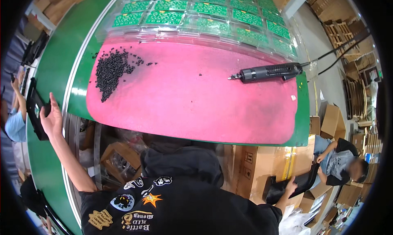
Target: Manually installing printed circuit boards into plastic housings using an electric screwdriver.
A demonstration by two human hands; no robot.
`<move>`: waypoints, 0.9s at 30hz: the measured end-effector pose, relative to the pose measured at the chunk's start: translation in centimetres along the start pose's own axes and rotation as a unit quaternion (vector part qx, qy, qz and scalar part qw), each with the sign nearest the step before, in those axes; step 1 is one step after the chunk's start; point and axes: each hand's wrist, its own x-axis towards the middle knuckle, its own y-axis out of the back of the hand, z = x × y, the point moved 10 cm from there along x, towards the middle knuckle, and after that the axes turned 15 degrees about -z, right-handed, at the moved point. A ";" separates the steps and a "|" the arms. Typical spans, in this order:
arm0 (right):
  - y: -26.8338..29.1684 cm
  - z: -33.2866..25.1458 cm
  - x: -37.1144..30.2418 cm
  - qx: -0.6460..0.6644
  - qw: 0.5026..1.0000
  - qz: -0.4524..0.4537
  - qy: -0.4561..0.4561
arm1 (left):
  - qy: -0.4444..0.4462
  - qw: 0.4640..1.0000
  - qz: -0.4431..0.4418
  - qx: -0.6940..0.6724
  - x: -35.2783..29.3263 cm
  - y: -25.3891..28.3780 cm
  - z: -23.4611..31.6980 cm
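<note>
On the left, my left hand is stretched out over the green conveyor belt with its fingers apart. Right beside it lies a long black plastic housing; whether the fingers touch it, I cannot tell. Low on the right, my right hand grips the edge of another long black plastic housing, held out beside a cardboard box. On the pink mat in front of me are a pile of small black screws at the left and a black electric screwdriver at the right, its bit pointing left.
Clear plastic trays of green circuit boards stand along the far side of the mat. A co-worker at the right has hands near the far end of the right housing. Cardboard boxes stand below the table. More co-workers are along the belt.
</note>
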 end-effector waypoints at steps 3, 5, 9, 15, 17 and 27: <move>-3.0 -4.1 -1.2 -0.079 0.996 -0.036 -0.012 | 0.004 0.952 -0.049 0.303 0.9 -2.8 -2.3; -3.0 -4.5 -1.3 -0.087 0.996 -0.025 -0.026 | 0.024 0.946 -0.084 0.314 1.7 -5.9 -7.0; -2.4 -0.1 3.7 -0.037 0.998 -0.030 -0.032 | 0.068 0.910 -0.166 0.373 2.7 -12.6 -17.5; 5.2 -13.8 -12.1 0.017 0.920 0.185 0.344 | 0.061 0.772 -0.233 0.589 -1.0 -19.4 -24.5; 7.6 -16.0 -18.6 0.080 0.890 0.190 0.406 | 0.098 0.734 -0.285 0.608 -1.3 -20.4 -27.9; 8.7 -34.3 -40.2 -0.122 0.667 0.037 0.734 | 0.255 0.659 -0.458 0.538 -6.6 -24.7 -37.6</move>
